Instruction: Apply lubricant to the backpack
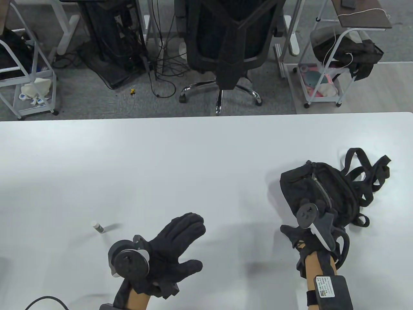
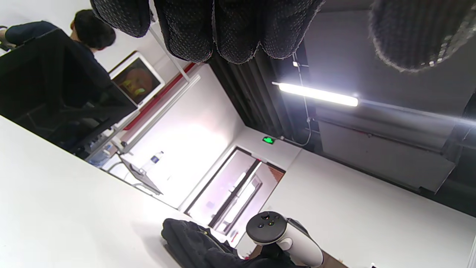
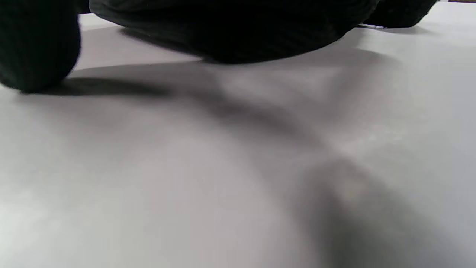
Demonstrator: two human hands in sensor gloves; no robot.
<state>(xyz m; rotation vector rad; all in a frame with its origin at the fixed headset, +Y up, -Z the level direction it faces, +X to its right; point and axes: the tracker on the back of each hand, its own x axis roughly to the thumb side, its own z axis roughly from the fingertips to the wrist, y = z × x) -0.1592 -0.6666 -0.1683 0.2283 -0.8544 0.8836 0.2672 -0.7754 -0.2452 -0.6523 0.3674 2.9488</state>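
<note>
Table view: right hand (image 1: 309, 235) fingers hidden at backpack (image 1: 322, 193); left hand (image 1: 171, 248) fingers spread.

Your right hand (image 1: 309, 235) hides its fingers behind the tracker (image 1: 317, 222), so its grip on the backpack (image 1: 322, 193) is unclear. The small tube (image 1: 97, 226) is too tiny to read.

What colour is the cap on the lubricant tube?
White, on a darker tube lying on the table; clearest in the table view.
</note>
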